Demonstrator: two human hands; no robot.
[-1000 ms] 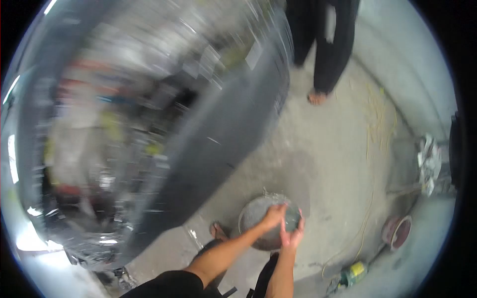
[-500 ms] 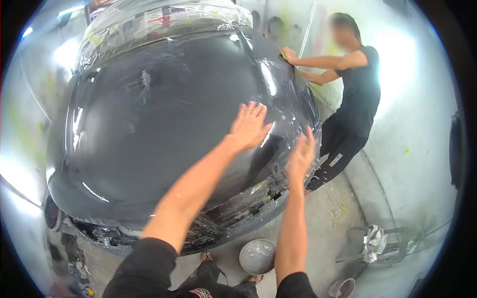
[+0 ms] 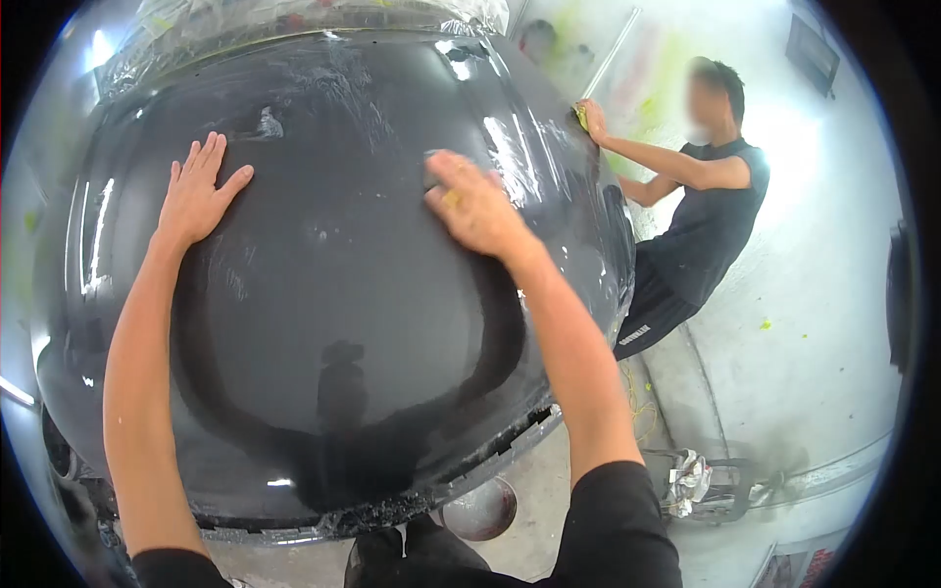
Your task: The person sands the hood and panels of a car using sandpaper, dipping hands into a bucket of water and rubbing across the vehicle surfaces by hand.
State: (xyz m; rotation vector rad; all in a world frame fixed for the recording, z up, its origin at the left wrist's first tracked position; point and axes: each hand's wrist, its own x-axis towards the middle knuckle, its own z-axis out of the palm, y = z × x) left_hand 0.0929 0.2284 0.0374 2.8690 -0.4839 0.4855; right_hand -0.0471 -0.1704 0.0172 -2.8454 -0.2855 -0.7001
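Note:
A dark, glossy car hood [image 3: 343, 265], wet with whitish streaks, fills most of the view. My left hand [image 3: 199, 193] lies flat on its left side, fingers stretched and thumb apart, holding nothing. Over the right half of the hood is my right hand [image 3: 480, 204], slightly blurred, its fingers curled over a small pad [image 3: 451, 198]. Only a yellow bit and a dark edge of that pad show; the rest is hidden under the palm. My arms and body are reflected in the wet surface.
A co-worker [image 3: 701, 196] leans in from the right, a hand [image 3: 593, 118] on a yellowish pad at the car's side. Plastic sheeting [image 3: 196, 34] covers the windshield area. A round basin [image 3: 478, 510] sits on the floor below the front edge, and a low stand [image 3: 711, 485] is farther right.
My left hand has moved left and settled flat on the hood. My right hand has swung from the front right corner up and inward onto the hood. The view has shifted closer.

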